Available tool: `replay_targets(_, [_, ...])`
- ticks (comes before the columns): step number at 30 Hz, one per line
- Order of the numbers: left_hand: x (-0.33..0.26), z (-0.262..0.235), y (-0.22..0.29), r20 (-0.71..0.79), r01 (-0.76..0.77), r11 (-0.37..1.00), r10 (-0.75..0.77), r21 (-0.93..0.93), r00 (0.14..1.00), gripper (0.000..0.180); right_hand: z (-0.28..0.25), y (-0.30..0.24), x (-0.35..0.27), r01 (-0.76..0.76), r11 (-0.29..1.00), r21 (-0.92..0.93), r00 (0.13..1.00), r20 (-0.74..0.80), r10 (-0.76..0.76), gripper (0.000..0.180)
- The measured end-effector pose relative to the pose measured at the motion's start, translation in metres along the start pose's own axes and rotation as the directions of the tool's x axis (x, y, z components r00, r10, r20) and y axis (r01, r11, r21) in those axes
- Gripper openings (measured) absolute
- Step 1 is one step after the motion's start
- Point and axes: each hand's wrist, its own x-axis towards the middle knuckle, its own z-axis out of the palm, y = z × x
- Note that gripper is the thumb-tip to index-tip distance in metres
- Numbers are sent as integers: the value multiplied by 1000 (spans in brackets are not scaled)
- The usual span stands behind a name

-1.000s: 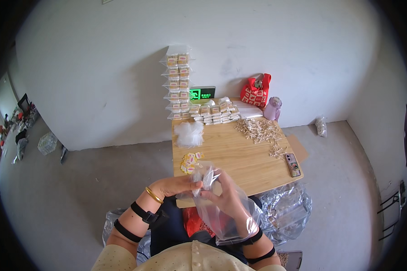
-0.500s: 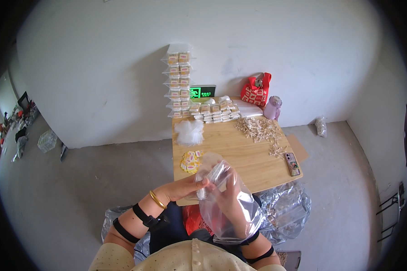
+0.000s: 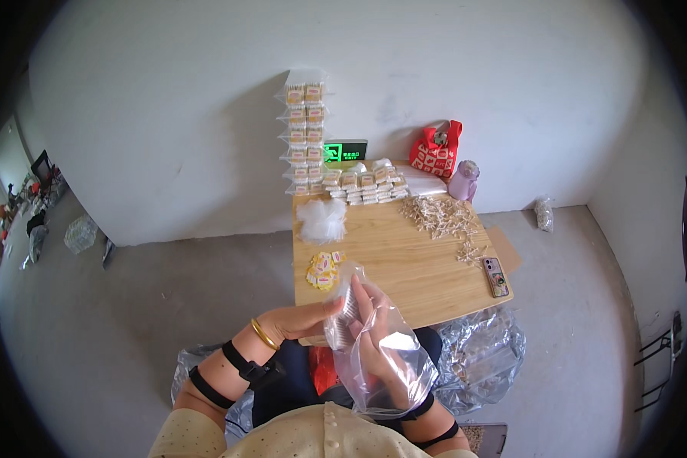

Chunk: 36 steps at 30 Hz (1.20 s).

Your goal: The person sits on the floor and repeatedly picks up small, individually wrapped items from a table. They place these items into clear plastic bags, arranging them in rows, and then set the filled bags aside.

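Note:
A large clear plastic bag (image 3: 393,382) is drawn over my right hand (image 3: 374,347) and wrist, up above the front edge of the table. Inside its far end is a white ribbed pack (image 3: 349,305) that looks like cotton swabs with their tips in rows. My right fingers lie closed along the right side of that pack, within the film. From the left, my left hand (image 3: 305,319) grips the bag's outside around the same pack, thumb on top; its other fingers are partly hidden. Just beyond sit yellow and white labels (image 3: 324,269) in a loose pile.
Loose cotton swabs (image 3: 443,217) are spread at the table's right, near a phone (image 3: 495,276). Small swab packs (image 3: 366,185) line the back beside a tall bagged stack (image 3: 305,133). Clear bags (image 3: 322,220), a red bag (image 3: 437,149) and a purple bottle (image 3: 464,180) stand around.
The pack and both hands have shifted slightly left. My right fingers have straightened along the pack, and the bag has slumped lower around my right wrist.

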Motion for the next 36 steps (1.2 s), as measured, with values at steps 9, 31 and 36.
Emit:
replay_targets(9, [4, 8, 5, -47, -98, 993, 95, -61, 994, 64, -7, 3, -1, 40, 950, -309, 998, -28, -52, 55])
replay_targets(31, [-1, -5, 5, -61, 5, 1000, -3, 26, 998, 77, -18, 15, -1, 87, 987, -133, 982, 177, -62, 41])
replay_targets(36, [-6, -1, 12, 49, 48, 967, -37, -251, 998, 91, -18, 17, -3, 55, 998, -44, 964, 262, -41, 48])
